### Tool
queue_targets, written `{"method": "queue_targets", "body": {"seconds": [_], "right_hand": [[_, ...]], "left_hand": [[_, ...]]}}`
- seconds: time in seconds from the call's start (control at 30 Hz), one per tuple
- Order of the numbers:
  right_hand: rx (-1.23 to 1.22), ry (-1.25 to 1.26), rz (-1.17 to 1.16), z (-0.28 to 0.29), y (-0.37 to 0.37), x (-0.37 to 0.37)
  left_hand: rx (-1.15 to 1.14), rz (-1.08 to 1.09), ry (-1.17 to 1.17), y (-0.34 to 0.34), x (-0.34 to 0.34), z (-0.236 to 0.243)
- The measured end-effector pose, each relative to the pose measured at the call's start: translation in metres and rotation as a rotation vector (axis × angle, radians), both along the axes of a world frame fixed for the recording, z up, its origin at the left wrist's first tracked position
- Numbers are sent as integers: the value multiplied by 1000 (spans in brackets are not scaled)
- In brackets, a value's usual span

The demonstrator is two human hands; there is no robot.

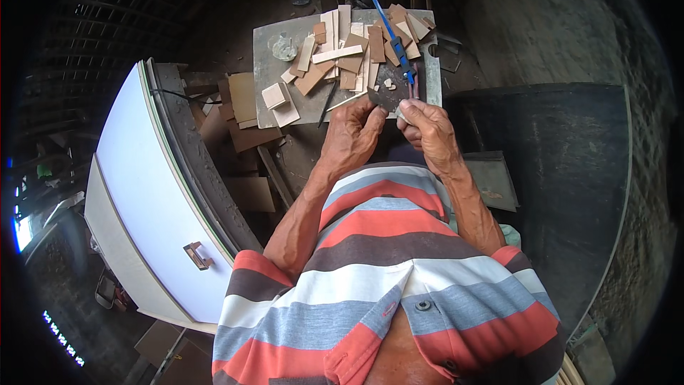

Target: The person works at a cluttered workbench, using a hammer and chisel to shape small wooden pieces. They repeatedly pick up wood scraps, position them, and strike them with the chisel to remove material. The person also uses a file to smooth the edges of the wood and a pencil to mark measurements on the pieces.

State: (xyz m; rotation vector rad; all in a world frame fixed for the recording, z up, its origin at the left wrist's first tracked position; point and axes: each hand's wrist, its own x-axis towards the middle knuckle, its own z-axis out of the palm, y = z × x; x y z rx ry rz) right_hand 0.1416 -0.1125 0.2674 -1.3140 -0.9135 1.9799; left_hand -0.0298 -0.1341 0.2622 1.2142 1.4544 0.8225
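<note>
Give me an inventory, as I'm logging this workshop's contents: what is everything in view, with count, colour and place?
worktable: one, grey, beyond the hands
wood pieces: many, pale and brown, heaped on the worktable
block: one, pale, left part of the worktable
round dish: one, clear or whitish, far left of the worktable
long tool: one, blue, right part of the worktable
chips: a few, pale, just beyond the hands
large panel: one, white, left
bracket-like piece: one, brown, on the large panel
big board: one, blackish, right
shirt: one, striped red, white, grey and dark, worn
left hand: one, bare, near worktable edge
right hand: one, bare, beside it; grip contents unclear
</note>
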Motion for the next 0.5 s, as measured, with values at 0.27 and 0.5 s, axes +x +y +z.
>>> {"method": "queue_targets", "body": {"seconds": [0.27, 0.5], "right_hand": [[-124, 133, -22, -11, 0, 7], [-87, 56, -394, -57, 10, 90]], "left_hand": [[269, 30, 105, -7, 6, 2], [22, 37, -151, -11, -9, 35]]}}
